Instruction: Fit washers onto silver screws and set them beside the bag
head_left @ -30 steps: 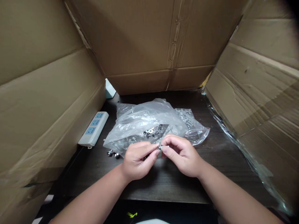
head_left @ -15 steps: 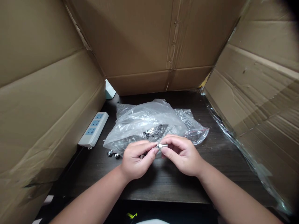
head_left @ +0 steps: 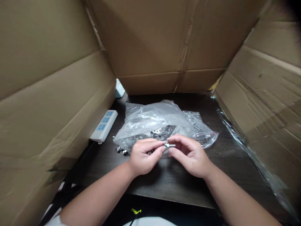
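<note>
Both hands meet over the dark table (head_left: 164,182), pinching a small silver bolt (head_left: 169,145) between them. My left hand (head_left: 144,157) grips its left end, where a nut or head sits, with thumb and forefinger. My right hand (head_left: 189,153) pinches the shaft from the right. Just behind them lie clear plastic bags (head_left: 162,121) holding many small dark and silver metal parts. Two loose silver parts (head_left: 121,150) rest on the table left of my left hand.
Tall cardboard sheets wall in the table: left (head_left: 51,94), back (head_left: 164,47) and right (head_left: 265,94). A white power strip (head_left: 104,125) with blue sockets lies along the left wall. Clear plastic film (head_left: 254,157) runs along the foot of the right wall.
The camera view has shifted, so everything sits further right in the picture. More of the bolt's shaft shows between my fingertips than one second ago. The bags and power strip have not moved on the table.
</note>
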Demonstrator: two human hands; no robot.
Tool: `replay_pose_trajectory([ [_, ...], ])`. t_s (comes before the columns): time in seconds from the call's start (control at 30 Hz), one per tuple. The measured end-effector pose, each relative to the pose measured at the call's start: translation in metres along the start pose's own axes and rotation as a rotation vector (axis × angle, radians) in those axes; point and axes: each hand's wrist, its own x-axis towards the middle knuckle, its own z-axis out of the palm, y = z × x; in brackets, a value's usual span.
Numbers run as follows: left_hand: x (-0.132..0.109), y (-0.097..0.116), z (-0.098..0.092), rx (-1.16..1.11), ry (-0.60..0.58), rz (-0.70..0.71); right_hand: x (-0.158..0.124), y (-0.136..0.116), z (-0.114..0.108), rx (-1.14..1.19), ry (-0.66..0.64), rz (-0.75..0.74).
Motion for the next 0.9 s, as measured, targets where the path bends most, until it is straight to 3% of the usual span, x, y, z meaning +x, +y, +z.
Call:
replay_pose_trajectory([
  [0.13, -0.013, 0.011, -0.015, 0.102, 0.084, -0.025, -0.003, 0.0, -0.003, 0.128, 0.064, 0.014],
  [0.23, -0.043, 0.019, -0.038, 0.222, 0.108, -0.086, -0.003, 0.0, -0.003, 0.095, 0.092, 0.019],
  [0.3, -0.068, 0.021, -0.057, 0.338, 0.177, -0.227, -0.003, 0.001, -0.002, 0.042, 0.095, 0.044],
  [0.4, -0.097, 0.013, -0.083, 0.505, 0.414, -0.559, -0.004, 0.001, 0.001, -0.03, 0.086, 0.071],
  [0.5, -0.107, -0.003, -0.103, 0.676, 0.541, -0.713, -0.004, 0.003, 0.002, -0.08, 0.088, 0.062],
  [0.57, -0.106, -0.015, -0.109, 0.785, 0.51, -0.699, -0.004, 0.004, 0.002, -0.105, 0.096, 0.049],
  [0.77, -0.093, -0.036, -0.111, 0.935, 0.125, -0.657, -0.002, 0.011, -0.001, -0.221, 0.108, 0.012],
  [0.83, -0.091, -0.037, -0.111, 0.883, 0.138, -0.659, -0.002, 0.013, -0.002, -0.263, 0.101, 0.0],
  [0.9, -0.09, -0.034, -0.114, 0.776, 0.255, -0.7, -0.002, 0.013, -0.003, -0.291, 0.092, -0.012],
])
